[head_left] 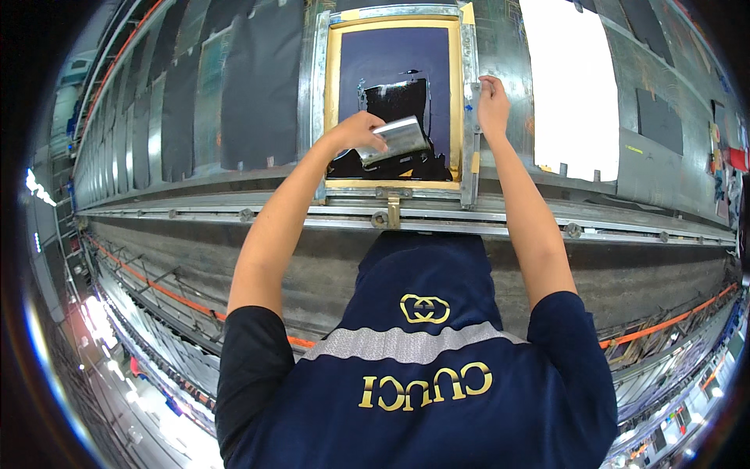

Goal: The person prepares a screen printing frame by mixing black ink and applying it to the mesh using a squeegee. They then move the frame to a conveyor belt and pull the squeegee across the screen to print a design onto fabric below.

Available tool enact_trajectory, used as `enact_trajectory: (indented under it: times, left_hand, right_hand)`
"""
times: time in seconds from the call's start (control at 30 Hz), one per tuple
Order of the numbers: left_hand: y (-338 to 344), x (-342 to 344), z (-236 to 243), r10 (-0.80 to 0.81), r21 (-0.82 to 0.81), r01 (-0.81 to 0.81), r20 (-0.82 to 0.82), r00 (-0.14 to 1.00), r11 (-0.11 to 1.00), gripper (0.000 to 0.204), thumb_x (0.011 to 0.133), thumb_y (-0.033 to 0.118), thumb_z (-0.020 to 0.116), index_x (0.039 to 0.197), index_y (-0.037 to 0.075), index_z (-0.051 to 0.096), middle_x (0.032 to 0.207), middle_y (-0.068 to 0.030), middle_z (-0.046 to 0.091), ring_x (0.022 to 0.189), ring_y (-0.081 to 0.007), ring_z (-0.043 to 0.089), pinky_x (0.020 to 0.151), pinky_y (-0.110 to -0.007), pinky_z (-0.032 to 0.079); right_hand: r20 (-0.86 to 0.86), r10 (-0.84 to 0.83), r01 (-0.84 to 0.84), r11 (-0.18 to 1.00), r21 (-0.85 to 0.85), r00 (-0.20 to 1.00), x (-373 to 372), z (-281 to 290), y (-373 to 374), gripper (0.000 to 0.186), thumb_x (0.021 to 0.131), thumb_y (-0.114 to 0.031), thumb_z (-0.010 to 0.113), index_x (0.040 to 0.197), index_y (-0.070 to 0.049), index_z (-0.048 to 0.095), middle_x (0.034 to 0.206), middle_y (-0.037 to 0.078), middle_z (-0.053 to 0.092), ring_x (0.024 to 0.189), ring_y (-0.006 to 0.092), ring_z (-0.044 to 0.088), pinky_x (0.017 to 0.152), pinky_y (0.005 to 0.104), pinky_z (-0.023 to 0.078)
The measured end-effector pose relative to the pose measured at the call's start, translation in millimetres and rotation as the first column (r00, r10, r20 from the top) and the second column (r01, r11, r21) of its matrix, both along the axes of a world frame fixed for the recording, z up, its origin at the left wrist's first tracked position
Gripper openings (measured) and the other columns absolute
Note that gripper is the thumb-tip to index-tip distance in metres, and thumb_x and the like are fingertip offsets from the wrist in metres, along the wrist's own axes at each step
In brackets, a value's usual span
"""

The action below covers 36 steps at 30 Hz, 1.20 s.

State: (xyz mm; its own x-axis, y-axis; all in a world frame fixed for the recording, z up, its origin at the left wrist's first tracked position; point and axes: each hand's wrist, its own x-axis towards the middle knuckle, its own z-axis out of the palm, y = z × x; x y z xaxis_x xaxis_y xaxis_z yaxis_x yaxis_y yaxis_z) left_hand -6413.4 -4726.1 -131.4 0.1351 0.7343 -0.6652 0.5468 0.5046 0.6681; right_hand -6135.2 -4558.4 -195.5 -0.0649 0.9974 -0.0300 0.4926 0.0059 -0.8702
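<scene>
My left hand (355, 133) is closed around a flat metal scraper (403, 137), held tilted over the lower half of a printing screen. Black ink (397, 102) lies wet on the screen's dark blue mesh (391, 51), in a patch above the scraper and smeared along the lower edge. A metal screen frame (469, 47) with a yellow inner border surrounds the mesh. My right hand (493, 108) is at the frame's right rail, its fingers curled and pinched against the rail's outer edge. The fingertips partly hide what they grip there.
A long metal table carries dark panels (262, 86) to the left and a white sheet (573, 94) to the right. A metal rail (312, 219) runs along its near edge, with a brass-coloured bracket (394, 209) below the frame. A grey panel (660, 121) lies farther right.
</scene>
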Motion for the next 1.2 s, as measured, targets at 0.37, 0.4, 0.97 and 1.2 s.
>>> enact_trajectory:
  times: [0.37, 0.4, 0.97, 1.2]
  left_hand:
    - [80.8, -45.9, -2.0, -0.223, 0.035, 0.222, 0.025, 0.975, 0.974, 0.041, 0.07, 0.013, 0.089, 0.108, 0.002, 0.079, 0.091, -0.0088, 0.08, 0.086, -0.0162, 0.074, 0.078, -0.035, 0.056]
    - [90.2, -50.2, 4.5, -0.172, 0.151, 0.191, -0.133, 0.976, 0.97, 0.036, 0.072, 0.013, 0.087, 0.106, 0.004, 0.079, 0.089, -0.0086, 0.08, 0.083, -0.0157, 0.074, 0.076, -0.035, 0.057]
    - [-17.5, 44.2, -17.6, 0.391, 0.777, 0.147, -0.459, 0.798, 0.612, 0.035, 0.073, 0.001, 0.073, 0.1, 0.021, 0.081, 0.11, 0.005, 0.079, 0.097, -0.0213, 0.071, 0.076, -0.039, 0.047]
    - [57.8, 13.4, -21.7, 0.367, 0.661, 0.166, -0.587, 0.722, 0.731, 0.035, 0.078, 0.002, 0.07, 0.104, 0.022, 0.081, 0.104, 0.0031, 0.077, 0.096, -0.0224, 0.069, 0.081, -0.042, 0.049]
  right_hand:
    - [0.083, -0.031, 0.032, 0.999, -0.012, 0.996, -3.6, 6.6, 0.4, 0.021, 0.107, -0.023, 0.056, 0.115, -0.01, 0.07, 0.067, 0.015, 0.058, 0.061, 0.0258, 0.057, 0.065, 0.0428, 0.046]
    - [0.076, -0.034, 0.037, 0.999, -0.038, 0.997, -5.1, 6.3, -1.9, 0.021, 0.107, -0.023, 0.056, 0.115, -0.01, 0.07, 0.065, 0.014, 0.058, 0.06, 0.0258, 0.057, 0.064, 0.0427, 0.045]
    - [0.074, -0.029, 0.035, 0.996, -0.078, 0.997, -5.0, 19.8, 2.9, 0.02, 0.107, -0.022, 0.056, 0.116, -0.011, 0.07, 0.06, 0.01, 0.05, 0.056, 0.0219, 0.048, 0.06, 0.0421, 0.04]
    - [0.036, -0.012, 0.016, 0.994, -0.105, 0.999, -5.9, 14.4, 1.0, 0.021, 0.107, -0.023, 0.056, 0.117, -0.012, 0.07, 0.059, 0.007, 0.047, 0.056, 0.0164, 0.045, 0.059, 0.0387, 0.04]
